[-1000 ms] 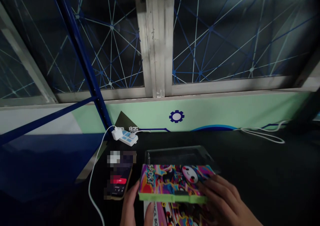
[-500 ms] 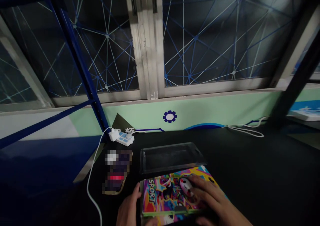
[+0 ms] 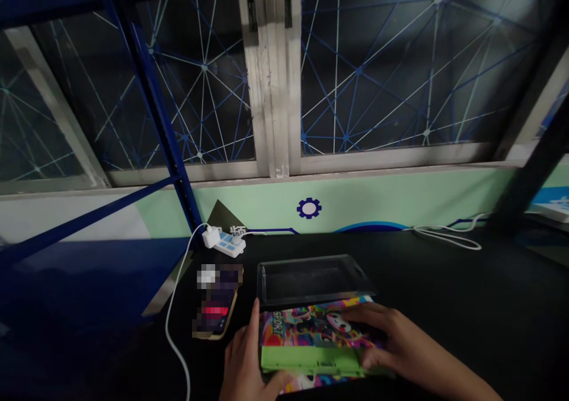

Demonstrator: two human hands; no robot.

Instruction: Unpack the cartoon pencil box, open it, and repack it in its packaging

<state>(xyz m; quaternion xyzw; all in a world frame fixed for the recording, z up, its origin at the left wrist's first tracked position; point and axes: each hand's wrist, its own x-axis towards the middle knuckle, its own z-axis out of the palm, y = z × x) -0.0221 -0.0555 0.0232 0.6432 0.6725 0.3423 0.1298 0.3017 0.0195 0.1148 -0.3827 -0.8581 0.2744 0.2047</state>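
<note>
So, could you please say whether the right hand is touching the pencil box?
Touching: the head view shows the right hand gripping the pencil box, fingers on its top, thumb against its green side.

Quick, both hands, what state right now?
Left hand: at the box's left end; whether it grips can't be told.
Right hand: closed on the box's right end, fingers on top, thumb in front.

A transparent tray (image 3: 311, 279) is obstructing passage beyond the box (image 3: 317, 358); a phone (image 3: 220, 306) and white cable (image 3: 167, 324) are limiting access at left. Open tabletop (image 3: 462, 300) is extending right of the right hand (image 3: 380, 330).
</note>
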